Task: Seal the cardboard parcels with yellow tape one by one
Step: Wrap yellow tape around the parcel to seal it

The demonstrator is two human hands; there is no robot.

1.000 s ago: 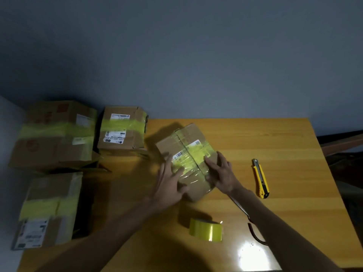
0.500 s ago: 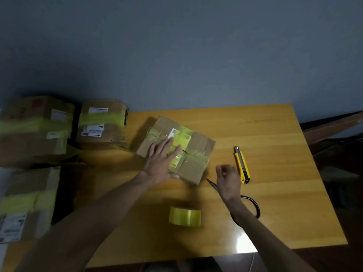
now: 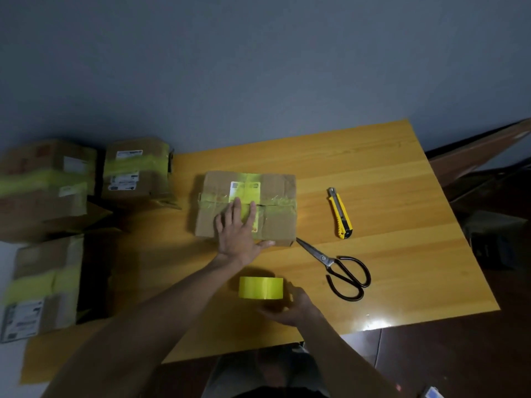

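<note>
My left grip (image 3: 238,234) lies spread flat on the parcel (image 3: 275,225) at the middle of the desk (image 3: 373,168), pinning it. My right grip (image 3: 290,308) curls beside the tape roll (image 3: 261,288), just nearer me; whether it holds the roll I cannot tell. Best find the loose end first, then pull straight across the seam.

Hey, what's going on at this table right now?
A person is taping cardboard parcels. The left hand presses flat on the parcel mid-table, already crossed with yellow tape. The right hand is at the tape roll; whether it grips yet is unclear. Scissors and a utility knife lie untouched to the right.
</note>
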